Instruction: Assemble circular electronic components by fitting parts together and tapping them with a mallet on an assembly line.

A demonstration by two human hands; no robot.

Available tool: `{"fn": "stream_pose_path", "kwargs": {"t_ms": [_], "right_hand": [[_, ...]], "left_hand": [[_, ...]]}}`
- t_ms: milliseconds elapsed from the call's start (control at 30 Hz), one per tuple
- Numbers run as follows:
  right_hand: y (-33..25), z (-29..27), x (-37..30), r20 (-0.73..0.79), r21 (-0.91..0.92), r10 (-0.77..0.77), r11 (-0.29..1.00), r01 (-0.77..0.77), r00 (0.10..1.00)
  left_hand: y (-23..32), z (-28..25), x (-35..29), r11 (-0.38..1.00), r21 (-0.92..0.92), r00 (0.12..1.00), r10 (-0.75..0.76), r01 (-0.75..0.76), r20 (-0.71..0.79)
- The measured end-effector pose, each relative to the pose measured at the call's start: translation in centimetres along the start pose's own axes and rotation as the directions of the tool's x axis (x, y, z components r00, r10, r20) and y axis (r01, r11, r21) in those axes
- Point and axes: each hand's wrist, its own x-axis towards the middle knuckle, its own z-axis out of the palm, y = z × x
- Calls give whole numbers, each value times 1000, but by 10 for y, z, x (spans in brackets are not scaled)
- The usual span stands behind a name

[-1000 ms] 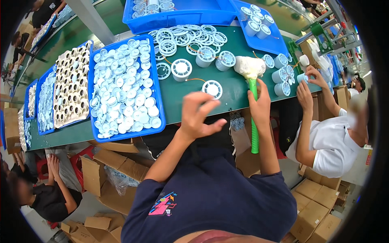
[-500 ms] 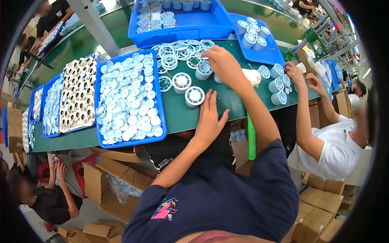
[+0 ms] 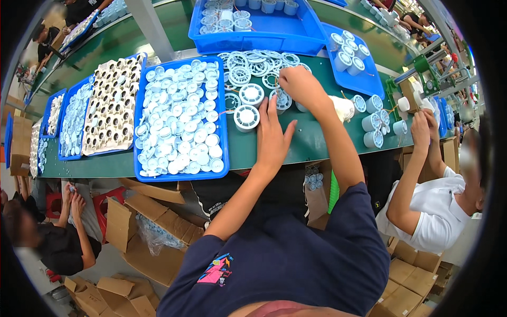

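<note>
My left hand (image 3: pixel 273 136) lies over the green bench with its fingers stretched out, its fingertips beside a pale blue cup-shaped part with a slotted round top (image 3: pixel 282 100). Just beyond that part is my right hand (image 3: pixel 303 90), its fingers curled together; whatever they hold is hidden. To the left of my left fingers stand two similar parts, a front one (image 3: pixel 246 118) with a thin orange wire and a back one (image 3: pixel 251 95). Loose pale blue rings (image 3: pixel 256 66) are heaped behind them.
On the left, a blue tray (image 3: pixel 224 142) carries many small round caps, beside an egg-crate tray (image 3: pixel 111 108). A deep blue bin (image 3: pixel 259 43) and a shallow tray (image 3: pixel 364 82) holding cups sit behind. A co-worker's hands (image 3: pixel 425 128) work at right, near more cups (image 3: pixel 372 122).
The view has shifted. My left hand and the front part have moved left along the bench. The part by my right hand is nearer me. The co-worker's hands have come together.
</note>
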Motion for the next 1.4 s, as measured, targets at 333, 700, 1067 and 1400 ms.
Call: {"fn": "stream_pose_path", "kwargs": {"t_ms": [333, 700, 1067, 1400], "right_hand": [[-117, 76, 23, 1, 107, -509, 856, 506, 861], [-142, 96, 30, 108, -6, -524, 850, 527, 845], [-145, 82, 7, -228, -44, -573, 814, 580, 787], [-59, 0, -97, -493, 405, -58, 868, 288, 868]], "left_hand": [[-11, 16, 0, 996, 82, 999, 49, -47, -23], [-19, 13, 3, 997, -30, 997, 70, -71, -44], [-11, 9, -4, 992, 74, 993, 99, -103, 60], [-10, 12, -3, 962, 211, 977, 140, -172, 161]]}}
